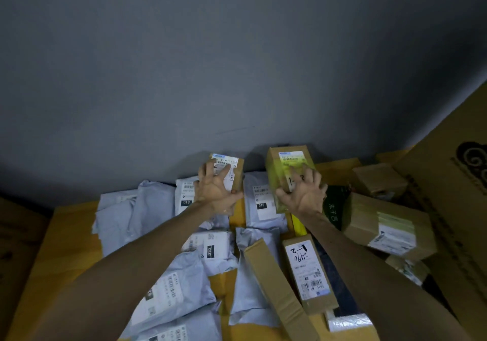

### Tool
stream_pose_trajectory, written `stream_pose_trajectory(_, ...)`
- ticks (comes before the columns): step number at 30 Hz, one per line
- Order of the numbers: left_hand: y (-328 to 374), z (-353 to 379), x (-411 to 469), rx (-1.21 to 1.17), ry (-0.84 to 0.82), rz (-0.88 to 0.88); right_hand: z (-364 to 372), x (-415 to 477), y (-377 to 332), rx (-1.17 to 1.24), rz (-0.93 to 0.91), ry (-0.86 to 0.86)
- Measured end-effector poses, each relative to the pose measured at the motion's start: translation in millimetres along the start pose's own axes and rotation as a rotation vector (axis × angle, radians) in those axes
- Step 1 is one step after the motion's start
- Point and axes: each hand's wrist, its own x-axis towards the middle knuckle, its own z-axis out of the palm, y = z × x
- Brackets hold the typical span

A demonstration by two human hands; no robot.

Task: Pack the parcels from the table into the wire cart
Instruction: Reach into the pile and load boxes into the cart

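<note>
Head view. Yellow table (pixel 66 248) set against a plain grey wall (pixel 237 64); dim light. Grey mailer bags (pixel 126 216) with white labels cover most of the table, overlapping.

Left hand (pixel 216 190): fingers spread and curled over a small brown box (pixel 233 168) at the table's far edge. Right hand (pixel 303 195): fingers clamped likewise on a yellow-taped box (pixel 282 174) just beside it. Cannot tell whether either box is lifted.

Near side: a long labelled box (pixel 308 272) touching a plain long carton (pixel 274 285), both lying over mailers. Right: a taped box (pixel 387 224), tilted, a green packet (pixel 336 203), and a large printed carton (pixel 453 182) closing that side.
</note>
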Motion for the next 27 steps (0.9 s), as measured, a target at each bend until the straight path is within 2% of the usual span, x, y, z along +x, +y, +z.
stream_pose_trajectory(7,-14.8,-52.3,-47.2,0.019,0.073,0.118,-50.1,-67.6,-28.9,-0.028,0.038,0.147)
stream_pose_trajectory(17,-21.4,-103.8,-138.6,-0.084,0.072,0.323,-95.4,-206.1,-67.9,-0.015,0.239,0.290)
stream_pose_trajectory(27,37.0,-103.0,-219.9,-0.078,0.061,0.592,-123.6,-337.3,-16.2,-0.117,0.393,0.393)
